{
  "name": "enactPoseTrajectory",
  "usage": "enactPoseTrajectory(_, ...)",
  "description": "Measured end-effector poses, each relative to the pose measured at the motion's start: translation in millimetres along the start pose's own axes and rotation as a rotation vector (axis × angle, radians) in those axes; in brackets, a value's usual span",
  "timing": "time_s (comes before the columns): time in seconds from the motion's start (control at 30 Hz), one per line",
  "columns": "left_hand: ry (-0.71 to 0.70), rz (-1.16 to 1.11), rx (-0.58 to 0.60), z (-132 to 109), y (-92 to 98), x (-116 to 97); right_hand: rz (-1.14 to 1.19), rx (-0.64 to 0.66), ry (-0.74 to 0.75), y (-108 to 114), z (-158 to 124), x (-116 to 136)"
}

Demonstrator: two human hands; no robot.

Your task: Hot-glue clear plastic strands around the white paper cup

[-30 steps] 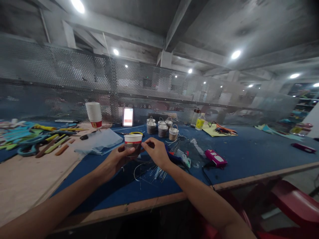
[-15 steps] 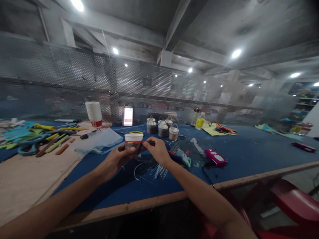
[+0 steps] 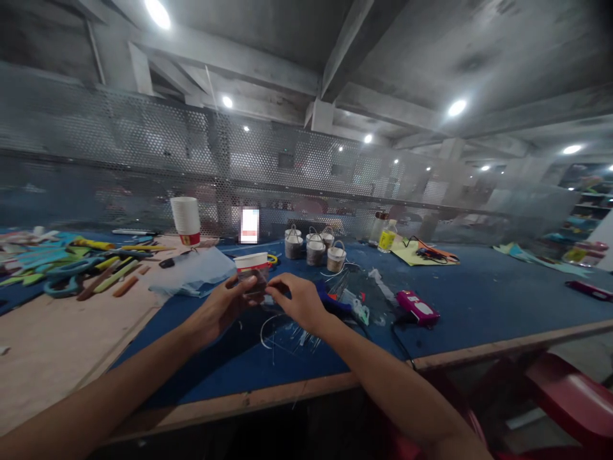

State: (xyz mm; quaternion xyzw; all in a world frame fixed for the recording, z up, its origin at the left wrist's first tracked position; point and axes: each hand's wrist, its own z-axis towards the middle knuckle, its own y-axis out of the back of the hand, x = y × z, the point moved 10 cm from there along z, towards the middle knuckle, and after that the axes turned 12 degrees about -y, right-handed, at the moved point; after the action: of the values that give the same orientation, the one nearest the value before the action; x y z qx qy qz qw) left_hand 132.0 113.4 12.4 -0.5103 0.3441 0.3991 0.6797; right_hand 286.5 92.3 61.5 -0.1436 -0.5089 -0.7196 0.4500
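My left hand (image 3: 221, 306) is wrapped around a paper cup (image 3: 251, 262) with a white rim and a red band. A brown covering surrounds the lower part of the cup, which is tilted a little. My right hand (image 3: 302, 301) is beside the cup's right side, thumb and fingertips pinched together. What sits in that pinch is too small to make out. Behind it stand several small covered cups with looped handles (image 3: 315, 251). Just right of my right hand lies a blue tool (image 3: 338, 305), partly hidden, and below are thin wire-like strands (image 3: 306, 338).
A stack of paper cups (image 3: 186, 217) stands at the back left, near scissors (image 3: 71, 276) and pale blue sheets (image 3: 196, 275). To the right are a magenta box-shaped device (image 3: 416, 308), a yellow-labelled bottle (image 3: 387, 236) and yellow paper (image 3: 421, 252). Perforated metal panels (image 3: 268, 166) rise behind the table.
The cup has moved slightly down and left in view and tilted. My right hand's pinch has shifted lower along its side. The whole view has shifted slightly.
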Motion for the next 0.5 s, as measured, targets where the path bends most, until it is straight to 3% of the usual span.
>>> enactPoseTrajectory(0.2,0.024,-0.094,-0.038,0,4.0,-6,-0.326,0.040,0.167,-10,-6,13)
enactPoseTrajectory(0.33,0.092,-0.174,-0.119,0,13.8,-5,-0.392,-0.121,0.161,22,-3,15)
enactPoseTrajectory(0.5,0.145,-0.181,-0.202,-4,19.4,-7,-0.463,-0.200,-0.048,69,-12,-18)
